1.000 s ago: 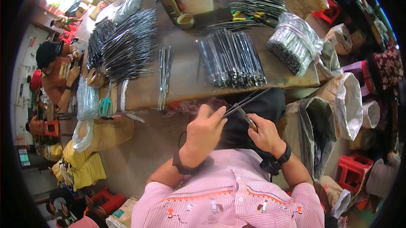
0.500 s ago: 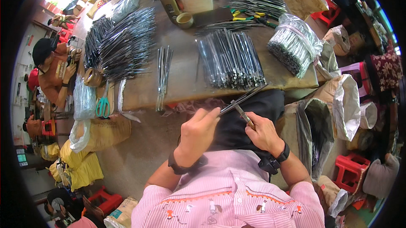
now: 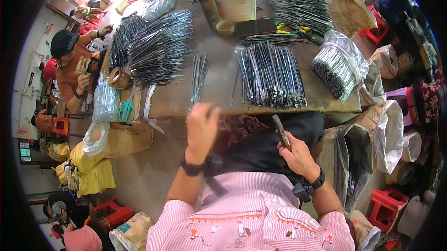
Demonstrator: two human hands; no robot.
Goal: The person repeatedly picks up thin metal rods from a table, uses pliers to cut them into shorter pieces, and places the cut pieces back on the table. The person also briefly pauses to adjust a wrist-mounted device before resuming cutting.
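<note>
My left hand (image 3: 201,130) is at the table's front edge, by the lower end of a small bunch of thin metal strips (image 3: 199,76). Motion smears its fingers, so I cannot make out whether it holds any strip. Over my lap, my right hand (image 3: 299,157) is closed round a hand tool (image 3: 281,132) with a brownish handle and a narrow metal end pointing up. A wide row of dark metal strips (image 3: 272,76) lies on the table (image 3: 219,100) ahead of that hand. One or two single strips lie just left of the row.
Large piles of strips (image 3: 160,48) (image 3: 298,0) lie farther back. A plastic-wrapped bundle (image 3: 340,67) sits at the right corner. A flask (image 3: 207,2), cup (image 3: 225,28), bin (image 3: 237,2) and yellow-handled pliers (image 3: 298,30) stand or lie behind. Teal scissors (image 3: 126,111) are at left, near a co-worker (image 3: 70,67).
My left hand has moved left, from the strips held over my lap to the small bunch. My right hand's tool has come away from those strips and now points up.
</note>
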